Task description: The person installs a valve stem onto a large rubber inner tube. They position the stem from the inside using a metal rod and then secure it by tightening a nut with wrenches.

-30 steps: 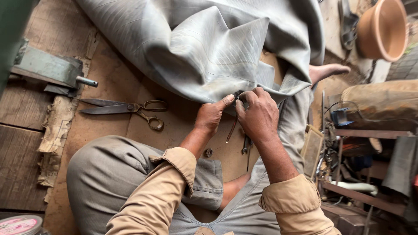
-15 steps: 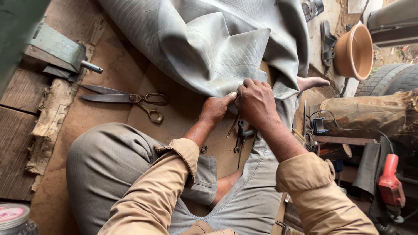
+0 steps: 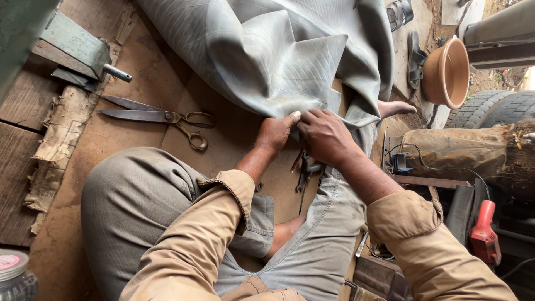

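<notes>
A big grey rubber sheet [image 3: 267, 56], folded and creased, lies on the brown floor board ahead of me. My left hand [image 3: 274, 134] pinches its near edge with thumb and fingers. My right hand [image 3: 323, 134] sits right beside it, fingers pressed down on the same edge. Both sleeves are tan and rolled at the cuff. I sit with knees bent in grey trousers, and a bare foot [image 3: 395, 107] pokes out under the sheet at the right. Small dark metal tools [image 3: 305, 173] lie just under my hands.
Large scissors [image 3: 161, 118] lie open on the board to the left. A metal vise-like block [image 3: 78, 50] sits at upper left, a jar [image 3: 15, 276] at lower left. At right: a clay-coloured bowl [image 3: 448, 72], sandals [image 3: 415, 58], a tyre [image 3: 496, 108], a red tool [image 3: 484, 231].
The view has shifted, so everything sits further left and lower. Both hands stay together on the sheet's edge, with my left thumb now lifted onto the fold.
</notes>
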